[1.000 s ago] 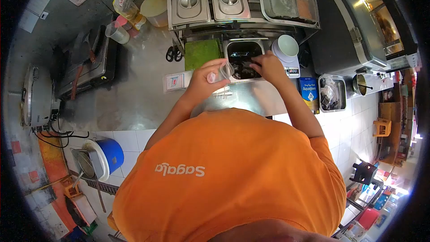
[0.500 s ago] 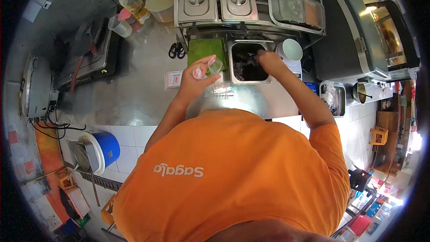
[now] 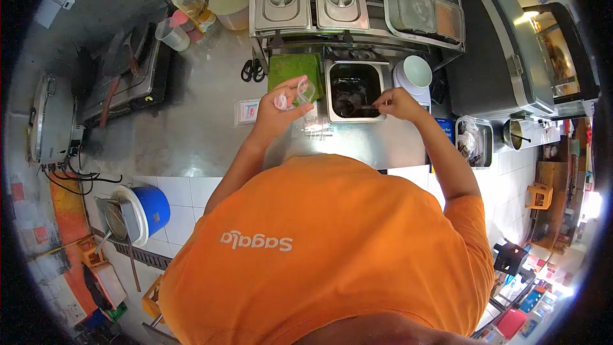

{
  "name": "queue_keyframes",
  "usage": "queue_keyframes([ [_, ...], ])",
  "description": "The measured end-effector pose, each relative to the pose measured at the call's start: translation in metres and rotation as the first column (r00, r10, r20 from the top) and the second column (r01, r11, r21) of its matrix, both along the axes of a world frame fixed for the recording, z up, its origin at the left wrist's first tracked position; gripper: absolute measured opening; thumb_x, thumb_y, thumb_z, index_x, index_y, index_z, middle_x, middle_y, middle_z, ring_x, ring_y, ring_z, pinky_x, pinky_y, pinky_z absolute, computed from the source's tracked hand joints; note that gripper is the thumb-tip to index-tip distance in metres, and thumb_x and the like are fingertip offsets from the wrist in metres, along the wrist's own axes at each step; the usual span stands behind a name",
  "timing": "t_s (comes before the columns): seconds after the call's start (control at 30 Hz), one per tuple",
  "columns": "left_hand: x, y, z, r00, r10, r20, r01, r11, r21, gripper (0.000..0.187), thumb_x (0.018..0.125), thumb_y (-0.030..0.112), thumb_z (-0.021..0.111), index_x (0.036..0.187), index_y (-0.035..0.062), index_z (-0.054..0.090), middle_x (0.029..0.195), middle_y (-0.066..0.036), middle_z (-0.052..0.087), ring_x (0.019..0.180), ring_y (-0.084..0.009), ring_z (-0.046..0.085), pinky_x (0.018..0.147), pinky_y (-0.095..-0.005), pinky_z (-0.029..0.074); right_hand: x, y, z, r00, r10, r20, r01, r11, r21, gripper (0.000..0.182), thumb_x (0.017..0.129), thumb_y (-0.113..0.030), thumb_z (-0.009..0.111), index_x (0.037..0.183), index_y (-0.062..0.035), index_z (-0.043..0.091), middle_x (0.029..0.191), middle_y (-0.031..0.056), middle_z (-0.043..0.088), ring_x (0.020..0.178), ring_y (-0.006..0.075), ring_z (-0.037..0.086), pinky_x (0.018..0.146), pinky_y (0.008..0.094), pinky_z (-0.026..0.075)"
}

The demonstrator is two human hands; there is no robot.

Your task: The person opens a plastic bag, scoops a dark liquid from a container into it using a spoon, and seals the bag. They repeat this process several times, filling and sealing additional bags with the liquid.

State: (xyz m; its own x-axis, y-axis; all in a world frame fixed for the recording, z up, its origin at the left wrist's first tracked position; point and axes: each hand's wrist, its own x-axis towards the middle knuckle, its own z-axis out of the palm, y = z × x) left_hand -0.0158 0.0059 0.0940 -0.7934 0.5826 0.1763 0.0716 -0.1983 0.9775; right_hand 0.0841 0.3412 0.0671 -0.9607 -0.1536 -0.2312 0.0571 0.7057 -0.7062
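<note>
My left hand [image 3: 281,107] holds a small clear plastic cup [image 3: 306,91] between thumb and fingers, its mouth towards the steel container. Something crumpled and whitish-pink [image 3: 280,101] is tucked in the same palm; I cannot make out its kind. My right hand [image 3: 398,103] is closed on the handle of a dark spoon [image 3: 365,108] at the near right corner of the steel container [image 3: 330,117]. The spoon's head dips towards the dark liquid [image 3: 351,83] inside, and its shape is hard to see.
A green cloth [image 3: 290,67] lies left of the container, with black-handled scissors [image 3: 252,70] and a small printed packet [image 3: 246,112] farther left. To the right are white bowls [image 3: 416,72]. Lidded steel pans [image 3: 281,0] stand behind. A griddle [image 3: 131,76] occupies the left end.
My right hand has drawn back from over the container to its near right corner, and the spoon now shows. My left hand stays in place; the cup has tilted slightly.
</note>
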Motion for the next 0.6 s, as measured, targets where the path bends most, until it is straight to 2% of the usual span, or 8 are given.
queue_keyframes([
  [0.03,-0.001,0.000,-0.001,1.000,-0.005,-0.022,0.005,1.000,0.001,0.041,0.071,-0.004,0.073,0.063,0.0066,0.034,0.130,-0.021,0.049,0.122,-0.0249,0.048,0.091,-0.0305,0.041,0.004,0.001,-0.003,0.997,-0.069,0.029,0.072,0.990,-0.120,0.021,0.074,-0.011,0.068,0.091,0.0005,0.069,0.084,0.0126,0.068,0.075,0.0197,0.065,0.068,0.0299,0.051],
  [0.07,-0.001,0.001,0.000,1.000,-0.009,-0.025,0.009,1.000,0.002,0.041,0.071,-0.004,0.073,0.063,0.0066,0.034,0.130,-0.021,0.049,0.122,-0.0249,0.048,0.091,-0.0305,0.041,0.008,0.002,-0.007,0.997,-0.073,0.026,0.075,0.990,-0.120,0.021,0.074,-0.011,0.068,0.091,0.0005,0.069,0.084,0.0126,0.068,0.075,0.0197,0.065,0.068,0.0299,0.051],
  [0.13,-0.001,0.001,0.001,0.999,-0.015,-0.036,0.015,1.000,-0.002,0.041,0.071,-0.004,0.073,0.063,0.0065,0.034,0.130,-0.022,0.049,0.123,-0.0247,0.047,0.091,-0.0304,0.041,0.017,0.000,-0.009,0.971,-0.200,0.135,0.231,0.930,-0.285,0.020,0.078,-0.011,0.065,0.091,0.0025,0.069,0.080,0.0083,0.068,0.069,0.0129,0.062,0.061,0.0253,0.049],
  [0.27,0.001,0.005,0.002,1.000,-0.016,-0.008,0.016,0.999,0.030,0.041,0.070,-0.002,0.074,0.063,0.0058,0.034,0.129,-0.022,0.050,0.121,-0.0229,0.048,0.091,-0.0302,0.041,0.029,-0.006,-0.009,0.939,-0.269,0.216,0.328,0.890,-0.318,0.020,0.080,-0.012,0.063,0.093,0.0016,0.069,0.076,0.0054,0.067,0.061,0.0084,0.057,0.053,0.0224,0.046],
  [0.33,0.001,0.007,0.001,0.998,-0.018,-0.064,0.016,1.000,-0.024,0.041,0.070,-0.001,0.075,0.062,0.0047,0.035,0.128,-0.022,0.051,0.116,-0.0203,0.051,0.089,-0.0297,0.042,0.035,-0.011,-0.005,0.917,-0.322,0.234,0.395,0.808,-0.438,0.018,0.079,-0.007,0.061,0.094,0.0012,0.068,0.075,0.0044,0.065,0.055,0.0065,0.050,0.049,0.0201,0.039],
  [0.47,0.003,0.018,0.010,0.986,-0.088,-0.142,0.084,0.996,-0.032,0.036,0.071,-0.008,0.070,0.065,0.0060,0.037,0.133,-0.022,0.045,0.125,-0.0284,0.044,0.098,-0.0360,0.039,0.042,-0.019,0.020,0.884,-0.414,0.215,0.467,0.774,-0.428,0.018,0.080,-0.007,0.060,0.094,0.0006,0.068,0.073,0.0029,0.064,0.054,0.0057,0.048,0.048,0.0198,0.039],
  [0.53,0.005,0.028,0.013,0.967,-0.016,-0.256,0.013,1.000,-0.012,0.043,0.068,0.003,0.077,0.062,0.0032,0.035,0.128,-0.022,0.051,0.113,-0.0210,0.054,0.086,-0.0284,0.043,0.045,-0.026,0.037,0.848,-0.514,0.125,0.520,0.766,-0.378,0.019,0.082,-0.013,0.063,0.094,0.0001,0.069,0.070,0.0015,0.064,0.051,0.0050,0.047,0.047,0.0200,0.039],
  [0.6,0.005,0.038,0.013,0.956,-0.004,-0.292,-0.001,1.000,-0.019,0.044,0.067,0.004,0.078,0.061,0.0031,0.035,0.128,-0.023,0.051,0.114,-0.0221,0.054,0.086,-0.0285,0.043,0.048,-0.031,0.050,0.835,-0.546,0.070,0.532,0.767,-0.359,0.019,0.083,-0.014,0.063,0.094,0.0004,0.069,0.069,0.0012,0.063,0.052,0.0049,0.046,0.047,0.0203,0.038],
])
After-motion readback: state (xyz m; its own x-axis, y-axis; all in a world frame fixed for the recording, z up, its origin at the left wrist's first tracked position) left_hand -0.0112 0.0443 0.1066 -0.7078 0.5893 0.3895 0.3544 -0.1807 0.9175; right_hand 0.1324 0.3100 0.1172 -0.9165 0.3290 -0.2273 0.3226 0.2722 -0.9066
